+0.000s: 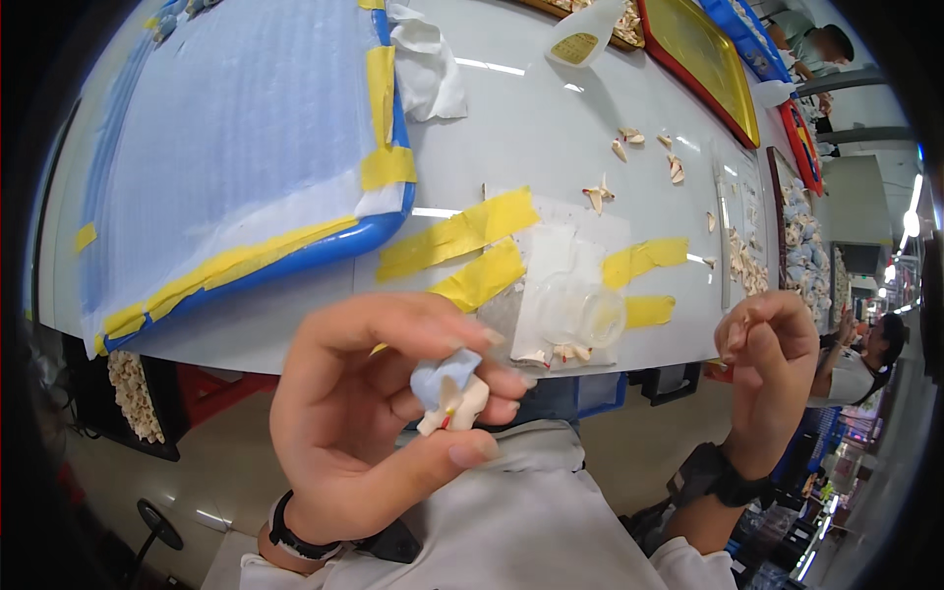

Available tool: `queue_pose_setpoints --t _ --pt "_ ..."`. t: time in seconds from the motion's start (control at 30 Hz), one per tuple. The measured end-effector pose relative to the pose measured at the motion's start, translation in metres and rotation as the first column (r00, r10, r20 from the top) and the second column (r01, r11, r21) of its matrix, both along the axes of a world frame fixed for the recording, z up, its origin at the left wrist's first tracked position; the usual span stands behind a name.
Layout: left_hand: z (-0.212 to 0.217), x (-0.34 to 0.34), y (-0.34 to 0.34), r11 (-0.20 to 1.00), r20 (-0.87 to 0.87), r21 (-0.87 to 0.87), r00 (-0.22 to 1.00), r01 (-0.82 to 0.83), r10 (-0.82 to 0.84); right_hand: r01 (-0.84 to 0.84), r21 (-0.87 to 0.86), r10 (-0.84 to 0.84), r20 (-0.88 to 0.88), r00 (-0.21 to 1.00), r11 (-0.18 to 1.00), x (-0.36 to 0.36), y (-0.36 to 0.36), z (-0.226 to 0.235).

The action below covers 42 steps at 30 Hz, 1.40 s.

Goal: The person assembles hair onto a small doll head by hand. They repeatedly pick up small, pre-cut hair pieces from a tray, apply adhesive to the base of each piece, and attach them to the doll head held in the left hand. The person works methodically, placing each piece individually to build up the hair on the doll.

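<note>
Left hand: While it sits raised in front of the white-clothed lap, the left hand (379, 418) has its grip closed on a small cream-coloured plastic figure with a pale blue cap-like piece (450, 391), pinched between thumb and fingertips; a black wristband circles that wrist.
Figure: held in the air just below the near edge of the white worktop (551, 128), off its surface, with a tiny red mark low on its cream body.
Right hand: the right hand (769, 359) is curled with its fingers bent inward, thumb and forefinger pressed together on something very small and pale; what it is I cannot tell. A black watch sits on that wrist.
Cup: a small clear plastic cup (582, 313) lies tipped on its side on a taped-down clear sheet, between the two hands and beyond them, with a few cream bits beside its mouth.
Tape: strips of yellow tape (462, 234) hold that sheet to the worktop.
Tray: a large blue-rimmed tray covered in white sheeting (236, 138), also edged with yellow tape, fills the left side.
Loose pieces: small cream plastic pieces (629, 143) lie scattered farther back, near a white squeeze bottle (585, 34).
Others: another person (865, 359) sits at the right edge, well apart.
</note>
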<state>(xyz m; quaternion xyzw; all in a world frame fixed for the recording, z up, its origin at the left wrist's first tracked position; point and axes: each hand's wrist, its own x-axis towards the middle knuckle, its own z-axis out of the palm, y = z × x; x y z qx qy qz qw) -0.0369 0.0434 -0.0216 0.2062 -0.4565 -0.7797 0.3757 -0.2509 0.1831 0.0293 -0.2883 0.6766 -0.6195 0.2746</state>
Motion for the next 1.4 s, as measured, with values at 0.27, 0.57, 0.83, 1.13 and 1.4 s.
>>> queue_pose_setpoints --t 0.27,0.57,0.83,1.13,1.4 --pt "-0.006 -0.004 0.003 0.982 0.012 -0.177 0.998 0.07 -0.069 -0.118 -0.118 0.121 0.014 0.993 0.986 0.023 -0.006 -0.004" --pt "-0.008 -0.004 -0.007 0.84 0.031 -0.516 0.983 0.171 -0.181 -0.189 -0.001 0.171 -0.422 0.89 0.982 0.023 -0.038 -0.007" --pt "-0.006 0.0 0.0 0.844 -0.09 -0.52 0.974 0.134 -0.21 -0.21 0.067 0.191 -0.731 0.655 0.975 0.034 -0.05 -0.017" --pt "0.005 0.003 -0.001 0.927 -0.047 -0.143 0.933 0.348 -0.357 -0.157 0.13 0.189 -0.869 0.457 0.979 0.036 -0.053 -0.01" --pt "-0.012 -0.002 -0.021 0.733 -0.049 -0.622 0.922 0.274 -0.385 -0.235 0.001 0.147 -0.783 0.605 0.972 0.034 -0.051 -0.015"
